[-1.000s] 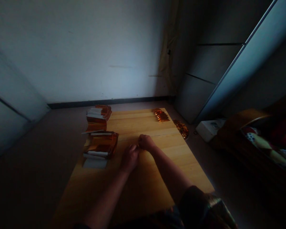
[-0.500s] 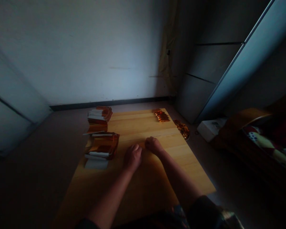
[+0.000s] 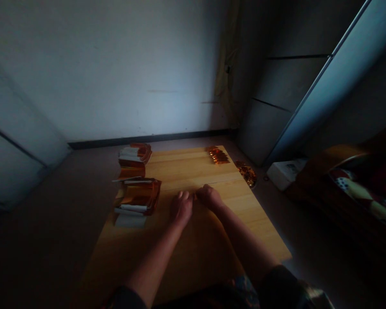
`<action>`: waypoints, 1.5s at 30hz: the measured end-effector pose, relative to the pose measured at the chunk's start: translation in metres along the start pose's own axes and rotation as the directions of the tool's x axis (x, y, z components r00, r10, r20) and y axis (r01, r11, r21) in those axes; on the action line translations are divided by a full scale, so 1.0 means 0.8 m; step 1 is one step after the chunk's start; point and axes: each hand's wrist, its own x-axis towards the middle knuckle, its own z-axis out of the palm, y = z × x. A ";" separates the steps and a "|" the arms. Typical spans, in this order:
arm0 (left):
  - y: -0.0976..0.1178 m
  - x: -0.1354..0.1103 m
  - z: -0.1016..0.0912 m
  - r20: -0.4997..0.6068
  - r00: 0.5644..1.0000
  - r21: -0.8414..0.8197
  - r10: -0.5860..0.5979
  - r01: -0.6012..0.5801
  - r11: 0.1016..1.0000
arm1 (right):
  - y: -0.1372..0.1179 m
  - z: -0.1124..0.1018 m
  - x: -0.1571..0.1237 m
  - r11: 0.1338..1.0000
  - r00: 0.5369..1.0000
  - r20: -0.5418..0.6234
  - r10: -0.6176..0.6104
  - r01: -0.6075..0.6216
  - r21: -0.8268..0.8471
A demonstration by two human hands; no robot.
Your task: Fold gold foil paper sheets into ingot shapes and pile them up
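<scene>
Close together over the middle of the wooden table (image 3: 193, 165), my left hand (image 3: 182, 207) and my right hand (image 3: 210, 197) are both closed. Between their fingertips shows a small bit of orange foil paper (image 3: 194, 196), mostly hidden by the fingers. To the left lie stacks of copper-orange foil paper with white backing, a near stack (image 3: 138, 195) and a far stack (image 3: 143, 152). Folded shiny orange foil pieces (image 3: 218, 155) stand in a row at the table's far right corner.
Past the table's right edge, a heap of shiny orange foil pieces (image 3: 246, 174) sits low down. A white box (image 3: 284, 174) lies on the floor beside a wooden armrest (image 3: 344, 156). A pale wall (image 3: 116, 77) rises behind the table; a grey cabinet (image 3: 276, 94) stands right.
My two hands have come slightly nearer each other, the left moving a little up and right. The orange paper stays between them. Stacks and foil row look the same.
</scene>
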 end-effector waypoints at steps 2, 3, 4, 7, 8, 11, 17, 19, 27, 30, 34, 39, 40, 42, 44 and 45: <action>0.000 0.000 0.000 -0.005 1.000 -0.012 -0.006 0.006 1.000 | -0.002 -0.004 -0.004 1.000 1.000 -0.010 -0.030 0.030 0.003; 0.000 0.000 0.000 -0.009 1.000 -0.020 -0.008 0.008 1.000 | -0.003 -0.007 -0.007 0.999 0.999 -0.018 -0.043 0.044 0.016; -0.001 0.000 0.001 -0.014 1.000 -0.028 -0.010 0.009 1.000 | -0.004 -0.010 -0.010 0.998 0.998 -0.022 -0.057 0.058 0.026; -0.001 0.001 0.002 -0.033 0.999 -0.042 0.000 -0.002 0.999 | -0.004 -0.018 -0.019 0.996 0.997 -0.025 -0.078 0.079 0.035; -0.002 0.001 0.003 -0.037 0.999 -0.045 0.006 -0.008 0.999 | -0.003 -0.020 -0.022 0.996 0.996 -0.030 -0.081 0.082 0.033; -0.007 0.000 0.003 -0.047 0.999 -0.063 0.024 -0.027 0.998 | 0.002 -0.021 -0.030 0.994 0.994 -0.050 -0.102 0.103 0.023; -0.021 0.000 0.007 -0.077 0.993 -0.168 0.087 -0.098 0.981 | 0.009 -0.011 -0.037 0.987 0.982 -0.121 -0.147 0.154 0.051; -0.023 0.001 0.008 -0.085 0.993 -0.183 0.086 -0.101 0.978 | 0.008 -0.007 -0.036 0.986 0.978 -0.149 -0.144 0.154 0.059; -0.022 0.004 0.015 -0.107 0.993 -0.206 0.042 -0.063 0.977 | 0.004 0.001 -0.031 0.991 0.984 -0.140 -0.109 0.118 0.058; -0.022 0.004 0.017 -0.117 0.993 -0.192 0.034 -0.056 0.980 | 0.005 0.002 -0.031 0.991 0.985 -0.143 -0.100 0.112 0.075; -0.020 0.002 0.015 -0.115 0.993 -0.154 0.029 -0.047 0.987 | 0.005 0.002 -0.033 0.989 0.984 -0.156 -0.084 0.101 0.108; -0.018 0.002 0.015 -0.110 0.994 -0.131 0.016 -0.031 0.991 | 0.006 0.000 -0.033 0.981 0.987 -0.144 -0.066 0.090 0.171; -0.018 0.002 0.016 -0.115 0.993 -0.131 0.013 -0.028 0.991 | 0.006 -0.001 -0.033 0.980 0.989 -0.138 -0.058 0.083 0.181; -0.019 0.003 0.017 -0.126 0.992 -0.135 0.013 -0.030 0.990 | 0.006 -0.002 -0.032 0.979 0.991 -0.128 -0.045 0.069 0.190; -0.019 0.003 0.018 -0.131 0.991 -0.145 0.021 -0.040 0.989 | 0.005 -0.003 -0.031 0.981 0.991 -0.128 -0.033 0.057 0.187; -0.020 0.003 0.019 -0.132 0.991 -0.152 0.023 -0.043 0.987 | 0.004 -0.003 -0.031 0.982 0.991 -0.130 -0.023 0.047 0.183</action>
